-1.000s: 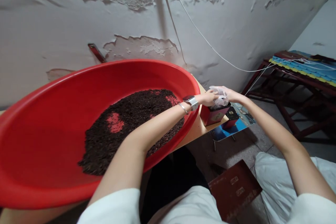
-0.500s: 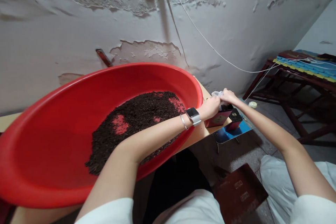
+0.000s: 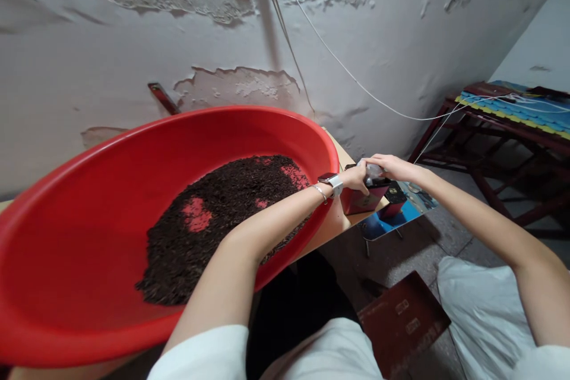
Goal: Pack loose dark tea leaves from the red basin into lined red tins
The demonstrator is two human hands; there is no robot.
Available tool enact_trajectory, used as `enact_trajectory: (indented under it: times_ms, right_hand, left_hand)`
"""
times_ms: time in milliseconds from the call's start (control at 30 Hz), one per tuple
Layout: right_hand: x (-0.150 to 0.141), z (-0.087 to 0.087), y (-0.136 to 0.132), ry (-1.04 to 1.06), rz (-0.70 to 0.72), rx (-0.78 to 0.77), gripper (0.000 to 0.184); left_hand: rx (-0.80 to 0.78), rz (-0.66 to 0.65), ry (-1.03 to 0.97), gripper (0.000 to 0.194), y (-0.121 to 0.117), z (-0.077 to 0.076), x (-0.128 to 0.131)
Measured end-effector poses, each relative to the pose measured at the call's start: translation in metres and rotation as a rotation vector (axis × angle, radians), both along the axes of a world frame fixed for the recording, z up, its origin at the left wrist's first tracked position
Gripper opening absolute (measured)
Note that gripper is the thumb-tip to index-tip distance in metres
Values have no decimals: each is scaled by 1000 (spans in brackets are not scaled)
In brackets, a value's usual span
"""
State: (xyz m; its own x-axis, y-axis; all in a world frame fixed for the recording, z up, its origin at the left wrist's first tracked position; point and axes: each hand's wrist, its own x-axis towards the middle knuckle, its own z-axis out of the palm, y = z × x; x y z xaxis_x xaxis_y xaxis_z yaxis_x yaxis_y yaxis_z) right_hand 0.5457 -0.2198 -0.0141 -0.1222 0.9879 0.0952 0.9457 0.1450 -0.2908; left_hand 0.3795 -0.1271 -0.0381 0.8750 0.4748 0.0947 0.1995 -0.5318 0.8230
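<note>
My left hand (image 3: 355, 179), with a watch on its wrist, holds the near side of a clear plastic bag (image 3: 373, 173), thumb pointing down. From the other side my right hand (image 3: 389, 166) grips the same bag, its fingers bent over the top. The bag stands in the mouth of a dark pink box (image 3: 363, 200) at the table's right end; its lower part is hidden inside. Left of the hands is a large red basin (image 3: 111, 148) holding dark, dry, tea-like leaves (image 3: 231, 214).
A second dark box (image 3: 393, 197) rests on a blue-topped stand (image 3: 387, 226) beyond the table (image 3: 321, 236). A brown stool (image 3: 404, 325) and a white sack (image 3: 483, 303) are on the floor. White cable (image 3: 356, 80) hangs across the peeling wall.
Both hands have sunk slightly toward the pink box and their fingers have spread over the bag. More of the bag and box now shows. The view has shifted a little.
</note>
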Motion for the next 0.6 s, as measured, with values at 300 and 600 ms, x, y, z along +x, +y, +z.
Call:
enact_trajectory:
  times_ms: [300,600]
  right_hand:
    - [-15,1,16,-82,-270,-171,15]
    - [-15,26,22,348,-483,-502,28]
  left_hand:
    - [524,3,63,70,-36,-7,-7]
    - [752,-37,386,90,-45,-2,10]
